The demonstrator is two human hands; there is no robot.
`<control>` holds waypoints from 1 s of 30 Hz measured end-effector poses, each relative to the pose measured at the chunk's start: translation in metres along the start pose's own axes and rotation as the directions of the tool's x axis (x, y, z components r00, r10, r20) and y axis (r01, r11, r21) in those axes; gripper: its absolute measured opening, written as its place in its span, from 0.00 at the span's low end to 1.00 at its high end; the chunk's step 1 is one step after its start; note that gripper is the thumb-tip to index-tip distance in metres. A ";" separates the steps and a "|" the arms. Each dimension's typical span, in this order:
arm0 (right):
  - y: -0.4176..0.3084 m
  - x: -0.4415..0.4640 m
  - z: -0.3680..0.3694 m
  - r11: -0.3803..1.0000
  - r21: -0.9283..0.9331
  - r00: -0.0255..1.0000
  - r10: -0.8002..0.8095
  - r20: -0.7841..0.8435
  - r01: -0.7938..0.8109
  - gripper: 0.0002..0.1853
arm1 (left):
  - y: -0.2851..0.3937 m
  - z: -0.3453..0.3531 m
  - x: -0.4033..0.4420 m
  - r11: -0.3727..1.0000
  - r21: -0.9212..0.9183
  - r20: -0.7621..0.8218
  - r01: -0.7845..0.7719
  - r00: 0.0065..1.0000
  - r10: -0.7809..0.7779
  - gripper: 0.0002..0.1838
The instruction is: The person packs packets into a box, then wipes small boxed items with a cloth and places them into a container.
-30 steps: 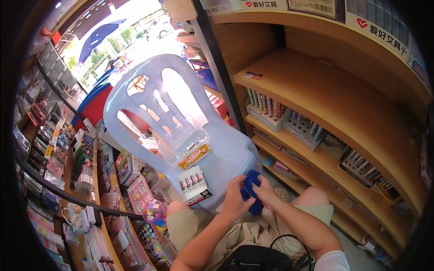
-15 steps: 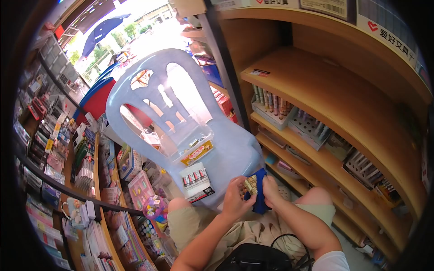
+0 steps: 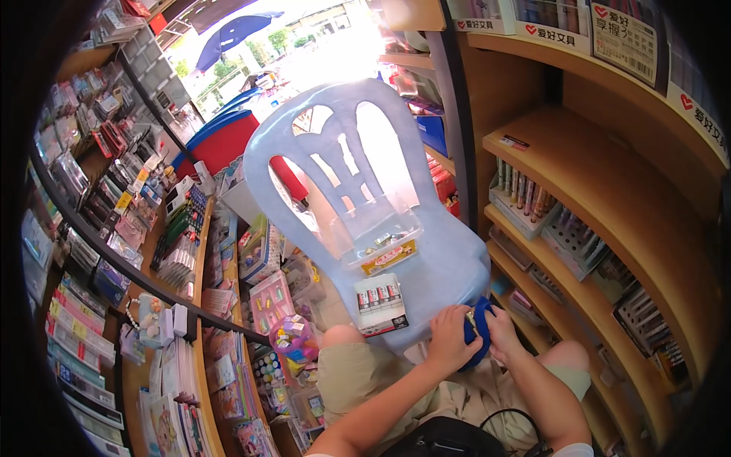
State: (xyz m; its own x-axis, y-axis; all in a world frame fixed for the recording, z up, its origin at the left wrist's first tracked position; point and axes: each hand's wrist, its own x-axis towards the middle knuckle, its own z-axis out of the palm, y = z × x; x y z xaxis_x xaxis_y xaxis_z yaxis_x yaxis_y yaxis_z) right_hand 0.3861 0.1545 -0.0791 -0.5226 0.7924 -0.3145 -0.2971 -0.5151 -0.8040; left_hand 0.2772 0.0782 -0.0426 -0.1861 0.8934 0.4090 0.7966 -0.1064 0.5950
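Observation:
Above my lap, a blue cloth-like piece (image 3: 481, 329) is held between both hands, by the front right edge of the chair seat. My left hand (image 3: 451, 339) is closed on its left side, and a small gold-coloured item (image 3: 470, 320) shows partly by those fingers. My right hand (image 3: 502, 335) grips the blue piece from the right. On the light blue plastic chair (image 3: 442, 263) lies an open white box (image 3: 379, 303) with several batteries in it. Behind that box is a clear plastic container (image 3: 381, 240) with a yellow label and small items inside.
Curved wooden shelves (image 3: 609, 213) with pen boxes rise on the right. Packed stationery racks (image 3: 171, 251) line the left side. A purple basket (image 3: 293, 339) of small goods is beside my left knee. A dark bag (image 3: 434, 438) rests at my waist.
The view has turned left, so the chair and shelves appear farther right. The gold-coloured item, plainly visible half a second ago, is now mostly covered by the blue piece and my fingers.

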 end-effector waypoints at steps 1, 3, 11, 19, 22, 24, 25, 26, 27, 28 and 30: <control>0.004 0.003 -0.001 0.973 -0.214 0.995 -0.097 -0.032 0.088 0.10 | 0.000 0.002 -0.001 0.998 -0.005 0.055 0.060 0.997 -0.059 0.32; 0.013 0.010 -0.004 0.858 -0.483 0.981 -0.194 0.005 0.172 0.11 | -0.003 0.006 -0.003 0.992 0.041 0.150 0.118 0.981 -0.123 0.34; 0.010 0.012 -0.006 0.417 -0.886 0.938 -0.342 0.054 0.203 0.18 | -0.020 0.018 -0.010 0.978 0.070 0.210 0.194 0.956 -0.205 0.30; -0.004 0.010 -0.011 0.551 -0.798 0.906 -0.423 -0.012 0.246 0.14 | -0.027 0.015 -0.009 0.973 -0.048 0.204 0.226 0.956 -0.212 0.30; -0.011 0.017 -0.011 0.865 -0.459 0.921 -0.327 -0.210 0.203 0.12 | -0.035 0.009 -0.010 0.753 -0.393 0.388 0.528 0.838 -0.385 0.22; -0.028 0.008 -0.006 0.985 -0.174 0.974 -0.040 -0.222 0.001 0.10 | -0.034 0.000 -0.006 0.343 -0.593 0.587 0.728 0.683 -0.434 0.16; -0.027 0.008 -0.004 0.979 -0.205 0.985 -0.016 -0.170 -0.019 0.10 | -0.048 0.006 -0.010 -0.011 -0.670 0.663 0.743 0.591 -0.460 0.13; -0.025 0.007 -0.003 0.971 -0.238 0.993 0.009 -0.117 -0.037 0.09 | -0.052 0.006 -0.013 -0.163 -0.670 0.719 0.724 0.580 -0.383 0.14; -0.009 0.014 -0.009 0.870 -0.485 0.995 -0.098 0.005 0.088 0.11 | -0.053 0.004 -0.014 -0.311 -0.648 0.761 0.696 0.576 -0.298 0.14; 0.006 0.016 -0.006 0.569 -0.632 0.829 -0.510 0.231 0.526 0.14 | -0.054 0.003 -0.014 -0.452 -0.601 0.789 0.659 0.578 -0.207 0.14; 0.019 0.009 -0.002 0.483 -0.646 0.789 -0.513 0.339 0.591 0.19 | -0.059 0.010 -0.021 -0.505 -0.577 0.798 0.642 0.576 -0.178 0.15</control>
State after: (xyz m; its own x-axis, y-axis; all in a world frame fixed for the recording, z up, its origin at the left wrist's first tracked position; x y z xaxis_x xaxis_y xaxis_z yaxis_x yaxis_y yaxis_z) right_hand 0.3774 0.1524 -0.0977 -0.5306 0.7785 0.3352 0.0633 0.4307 -0.9003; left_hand 0.2402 0.0699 -0.0933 0.2099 0.8820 -0.4220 -0.8535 0.3758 0.3610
